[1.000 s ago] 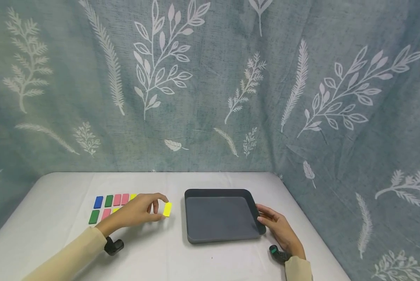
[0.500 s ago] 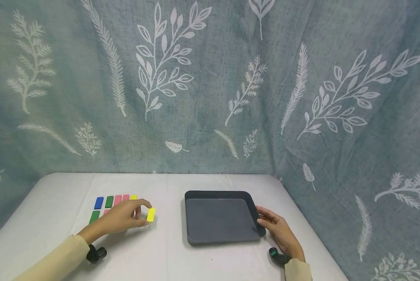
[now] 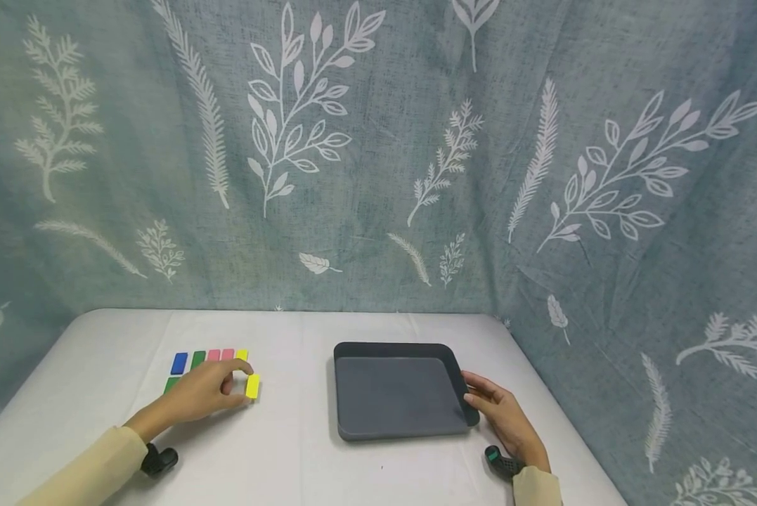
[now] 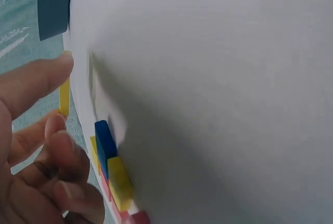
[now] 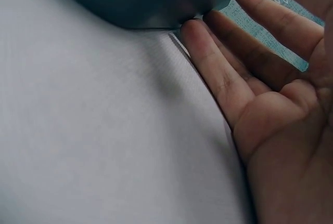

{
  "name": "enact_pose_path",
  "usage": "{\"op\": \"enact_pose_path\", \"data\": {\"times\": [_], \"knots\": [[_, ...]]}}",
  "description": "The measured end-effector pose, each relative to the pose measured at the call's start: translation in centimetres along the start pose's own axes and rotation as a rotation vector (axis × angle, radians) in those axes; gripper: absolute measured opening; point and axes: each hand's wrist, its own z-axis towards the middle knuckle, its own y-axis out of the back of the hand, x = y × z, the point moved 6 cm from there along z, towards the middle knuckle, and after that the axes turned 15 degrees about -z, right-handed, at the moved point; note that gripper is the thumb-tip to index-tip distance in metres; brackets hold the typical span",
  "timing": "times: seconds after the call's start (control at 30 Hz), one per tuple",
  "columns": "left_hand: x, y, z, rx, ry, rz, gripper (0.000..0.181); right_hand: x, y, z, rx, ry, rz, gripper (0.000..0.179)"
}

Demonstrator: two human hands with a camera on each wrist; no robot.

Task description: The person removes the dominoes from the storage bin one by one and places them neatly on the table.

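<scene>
My left hand (image 3: 204, 390) pinches a small yellow block (image 3: 253, 386) between thumb and fingertip, above the table. In the left wrist view the block (image 4: 64, 98) shows as a thin yellow strip between the fingers. Under and behind this hand lie coloured blocks in rows, partly covered: a blue block (image 3: 178, 363), a green block (image 3: 197, 359), a pink block (image 3: 228, 354) and a yellow block (image 3: 242, 353). My right hand (image 3: 505, 414) rests at the right side of a dark grey tray (image 3: 400, 393), its extended fingers (image 5: 213, 68) against the outer wall.
A white cloth (image 3: 302, 464) covers the table. Behind it and to the right hangs a green-blue curtain (image 3: 365, 176) with white leaf prints. Seen from the left wrist, a blue block (image 4: 105, 146) and a yellow block (image 4: 120, 182) lie below the fingers.
My left hand has moved left, away from the tray and toward the rows of blocks, carrying the pinched yellow block. My right hand and the tray have stayed in place.
</scene>
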Motion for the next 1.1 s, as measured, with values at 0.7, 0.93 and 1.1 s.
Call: {"op": "enact_pose_path", "data": {"times": [0.7, 0.93, 1.1], "knots": [[1.5, 0.9, -0.3, -0.033, 0.136, 0.115, 0.045, -0.1, 0.0, 0.0, -0.002, -0.018, 0.002, 0.061], [1.5, 0.9, -0.3, -0.024, 0.142, 0.131, 0.046, -0.1, 0.0, 0.0, -0.003, -0.029, 0.001, 0.062], [1.3, 0.9, -0.2, -0.015, 0.161, 0.127, 0.047, -0.1, 0.1, 0.0, 0.000, -0.023, 0.001, 0.061]]}}
